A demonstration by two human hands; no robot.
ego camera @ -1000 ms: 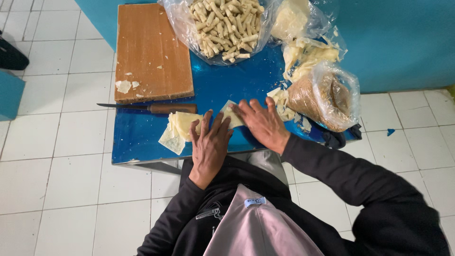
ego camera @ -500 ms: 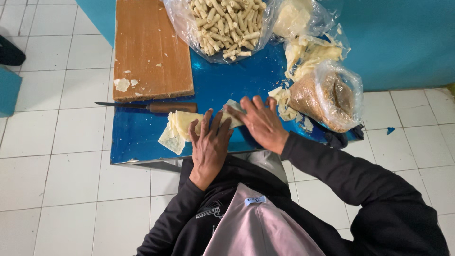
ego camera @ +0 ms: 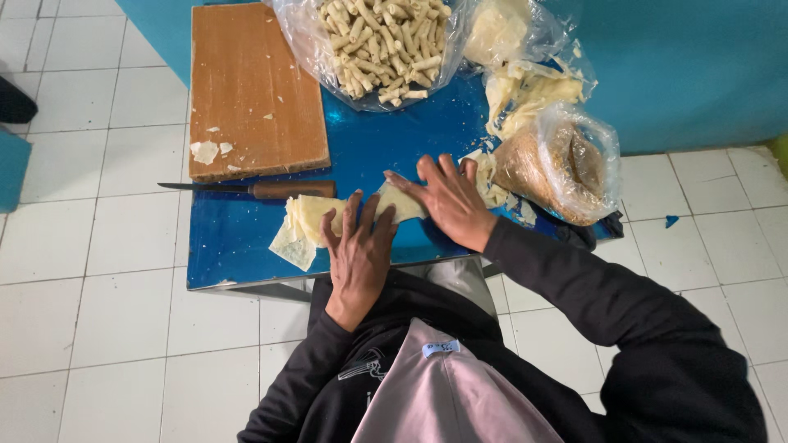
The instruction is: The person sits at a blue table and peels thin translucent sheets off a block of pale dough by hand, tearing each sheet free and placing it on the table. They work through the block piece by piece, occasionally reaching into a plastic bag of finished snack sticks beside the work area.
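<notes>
My left hand lies flat, fingers spread, on a pale yellow pastry sheet at the front of the blue table. My right hand presses the same sheet's right part, fingers spread toward the left. Under the sheet lie more thin sheets, one corner sticking out at the left. A brown-handled knife lies just beyond the sheets, blade pointing left.
A wooden cutting board with dough scraps sits at the back left. A clear bag of several rolled pastry sticks stands at the back. Bags of pale dough, sheets and brown crumbs crowd the right. White floor tiles surround the table.
Both hands have slid a little over the sheet, the right hand's fingers reaching further left; the view has shifted slightly.
</notes>
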